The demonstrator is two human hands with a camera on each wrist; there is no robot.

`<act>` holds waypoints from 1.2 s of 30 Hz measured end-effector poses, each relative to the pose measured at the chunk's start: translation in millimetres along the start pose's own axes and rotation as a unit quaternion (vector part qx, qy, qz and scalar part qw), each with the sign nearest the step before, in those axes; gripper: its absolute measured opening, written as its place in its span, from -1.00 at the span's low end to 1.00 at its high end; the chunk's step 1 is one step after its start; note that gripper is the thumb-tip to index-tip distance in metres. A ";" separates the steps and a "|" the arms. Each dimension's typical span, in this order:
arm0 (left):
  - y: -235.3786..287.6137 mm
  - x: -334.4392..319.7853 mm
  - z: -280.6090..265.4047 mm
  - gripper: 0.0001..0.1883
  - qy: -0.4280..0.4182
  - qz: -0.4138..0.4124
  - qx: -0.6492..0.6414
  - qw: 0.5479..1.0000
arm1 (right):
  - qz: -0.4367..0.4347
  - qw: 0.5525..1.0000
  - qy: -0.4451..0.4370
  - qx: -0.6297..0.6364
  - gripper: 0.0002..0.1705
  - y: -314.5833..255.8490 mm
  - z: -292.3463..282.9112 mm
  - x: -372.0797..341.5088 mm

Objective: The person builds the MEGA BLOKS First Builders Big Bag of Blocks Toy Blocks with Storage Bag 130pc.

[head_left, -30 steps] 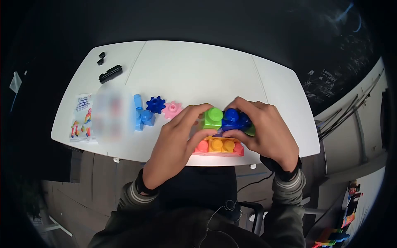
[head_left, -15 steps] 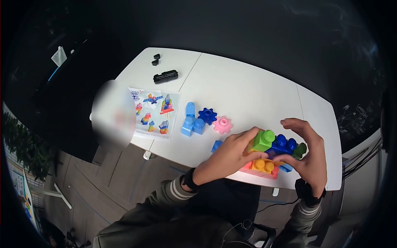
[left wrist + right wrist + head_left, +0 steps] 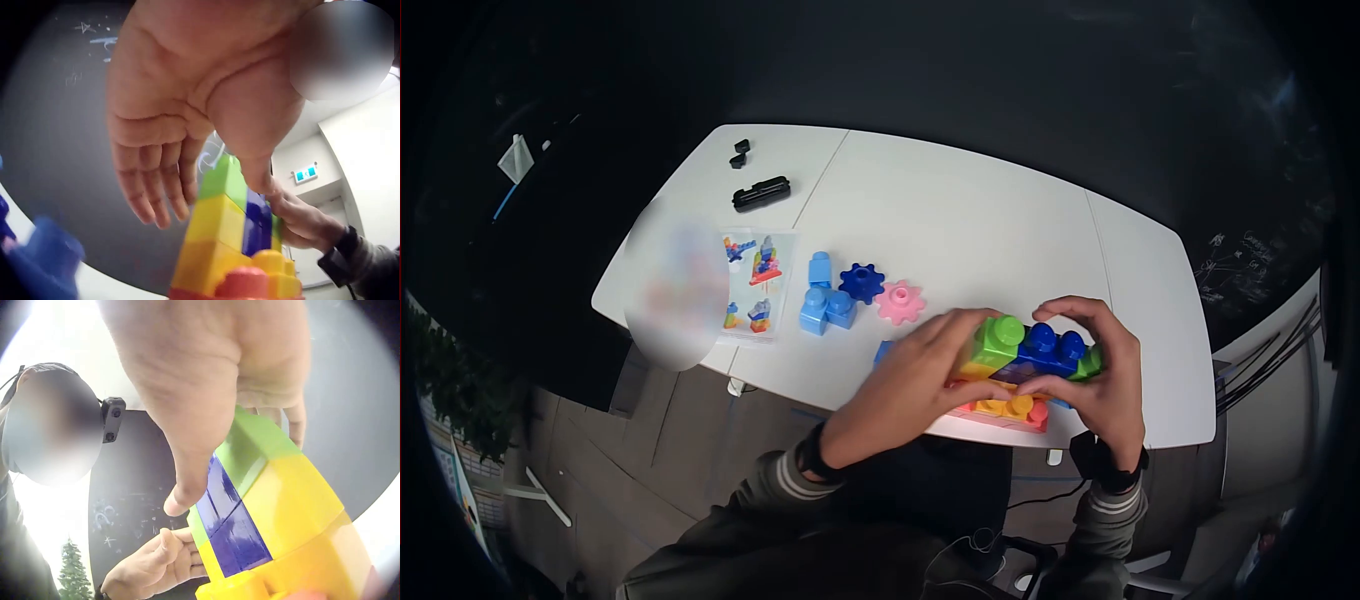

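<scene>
A stack of toy building blocks (image 3: 1050, 350) stands near the table's front edge, with lime green and blue on top, yellow and orange lower and red at the base. My left hand (image 3: 905, 375) holds its left end, fingers along the far side and thumb on the near side. In the left wrist view those fingers are fairly straight beside the yellow block (image 3: 215, 219). My right hand (image 3: 1115, 375) grips the other end. Its thumb lies at the dark blue block (image 3: 240, 537) in the right wrist view, and its fingers are partly hidden behind the green block (image 3: 262, 440).
Left of the stack lie a pink gear (image 3: 899, 301), a dark blue gear (image 3: 862, 284) and several light blue blocks (image 3: 820, 305). A light blue block (image 3: 883, 350) sits by the left hand. Farther left are a picture leaflet (image 3: 765, 300) and a black case (image 3: 761, 194).
The head view swings so the table shifts right, then partly back left. Both hands stay around the block stack. The right fingers, spread half a second ago, lie closer to the blue studs.
</scene>
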State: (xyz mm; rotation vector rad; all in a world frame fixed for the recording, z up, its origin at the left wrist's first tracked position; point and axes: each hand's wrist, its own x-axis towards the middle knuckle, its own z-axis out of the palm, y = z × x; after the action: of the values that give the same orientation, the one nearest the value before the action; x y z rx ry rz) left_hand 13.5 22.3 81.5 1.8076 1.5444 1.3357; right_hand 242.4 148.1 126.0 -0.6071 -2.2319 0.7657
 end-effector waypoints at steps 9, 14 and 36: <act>-35.6 -21.0 -107.5 -0.46 0.057 -0.081 0.313 0.945 | -0.020 0.997 0.024 -0.072 -0.05 -4.4 -23.9 -22.2; -47.2 -19.7 -97.9 -0.46 0.019 -0.098 0.326 0.940 | -0.019 0.997 0.022 -0.065 -0.13 -5.0 -19.9 -27.9; -18.7 -24.5 -59.7 -0.50 -0.070 -0.113 0.282 0.950 | -0.032 0.995 0.026 -0.092 -0.19 -10.7 -26.2 -35.0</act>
State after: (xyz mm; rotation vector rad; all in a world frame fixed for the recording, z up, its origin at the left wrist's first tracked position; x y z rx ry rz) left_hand -45.3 -10.3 84.1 1.9006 2.1244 0.6787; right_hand 282.3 128.3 132.5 -0.6331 -2.2776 0.5091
